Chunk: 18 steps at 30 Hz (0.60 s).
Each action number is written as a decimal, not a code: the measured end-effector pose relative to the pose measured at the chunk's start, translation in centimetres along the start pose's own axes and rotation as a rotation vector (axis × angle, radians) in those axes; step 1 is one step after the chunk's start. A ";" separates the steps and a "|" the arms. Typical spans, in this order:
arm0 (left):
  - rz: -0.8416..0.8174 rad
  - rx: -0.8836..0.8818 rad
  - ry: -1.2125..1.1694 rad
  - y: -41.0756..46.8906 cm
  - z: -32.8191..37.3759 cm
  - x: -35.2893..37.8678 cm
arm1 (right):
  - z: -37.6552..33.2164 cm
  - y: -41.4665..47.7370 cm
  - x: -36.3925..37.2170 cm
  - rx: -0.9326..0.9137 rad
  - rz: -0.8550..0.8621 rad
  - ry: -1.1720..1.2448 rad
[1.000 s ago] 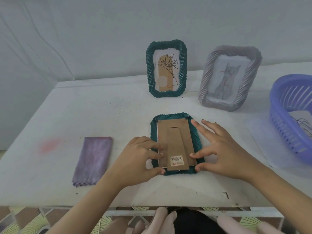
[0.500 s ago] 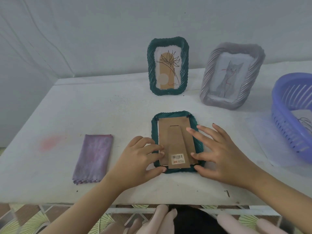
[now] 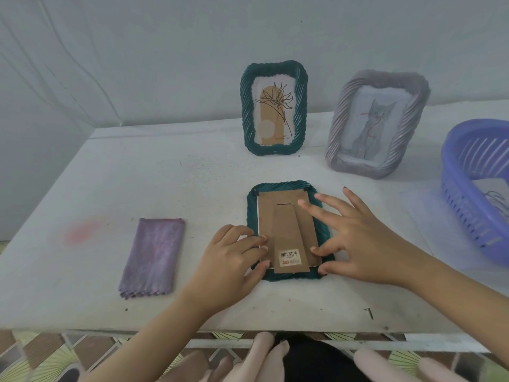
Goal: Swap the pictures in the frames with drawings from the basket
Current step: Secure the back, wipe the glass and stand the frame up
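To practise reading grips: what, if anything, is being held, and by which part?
The face-down green frame, flat on the table: the left hand grips its left rim beside the cardboard backing; the right hand presses its right side with straight fingers.

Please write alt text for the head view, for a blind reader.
A person's left hand holds the edge of a green frame lying face down on a white table, while the right hand rests spread fingers on its cardboard back. Behind stand a second green frame and a grey frame; a purple cloth lies left, a purple basket right.
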<state>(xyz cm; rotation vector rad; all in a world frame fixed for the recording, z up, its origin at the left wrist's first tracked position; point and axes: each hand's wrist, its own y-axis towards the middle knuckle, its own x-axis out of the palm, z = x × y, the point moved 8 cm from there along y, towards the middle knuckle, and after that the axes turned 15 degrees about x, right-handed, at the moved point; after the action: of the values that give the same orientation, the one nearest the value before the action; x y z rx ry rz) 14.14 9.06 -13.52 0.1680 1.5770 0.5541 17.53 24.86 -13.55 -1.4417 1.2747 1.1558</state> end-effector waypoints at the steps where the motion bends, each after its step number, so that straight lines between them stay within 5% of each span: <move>1: 0.000 -0.009 -0.015 0.0 -0.1 0.0 | -0.3 -0.2 -0.1 -0.025 0.032 -0.036; 9: -0.032 -0.061 -0.081 -0.4 -0.5 0.4 | -1.4 -1.3 0.4 -0.095 0.239 -0.062; 18: 0.011 -0.297 -0.238 -0.7 -1.5 0.1 | 1.8 -2.9 2.3 0.377 0.182 0.439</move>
<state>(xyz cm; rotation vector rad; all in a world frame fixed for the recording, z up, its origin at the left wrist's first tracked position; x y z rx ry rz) 12.79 8.10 -13.97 0.0160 1.2480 0.7419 20.33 26.41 -16.11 -1.3508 1.8481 0.6719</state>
